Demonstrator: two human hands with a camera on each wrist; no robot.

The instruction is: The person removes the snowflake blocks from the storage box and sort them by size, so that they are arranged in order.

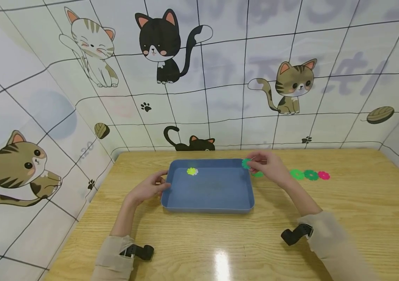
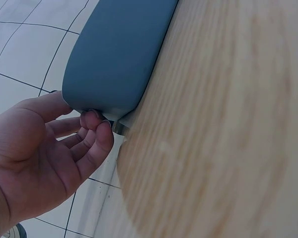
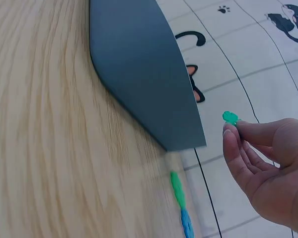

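A shallow blue tray (image 1: 210,195) lies on the wooden table, with a yellow snowflake building disc (image 1: 191,171) and a whitish one partly behind it near its back left. My left hand (image 1: 148,189) grips the tray's left side; in the left wrist view, its thumb and fingertips (image 2: 104,130) meet the tray's outer wall (image 2: 116,59). Over the tray's back right corner, my right hand (image 1: 271,168) pinches a green snowflake disc (image 1: 246,163) between thumb and fingertips. The same disc (image 3: 230,117) shows raised above the rim in the right wrist view.
Right of the tray runs a row of discs: a light green one (image 1: 257,174) partly behind my hand, a blue one (image 3: 186,223), another light green (image 1: 297,174), a dark green (image 1: 311,175) and a pink (image 1: 323,175). A cat-patterned wall (image 1: 220,117) stands behind the table.
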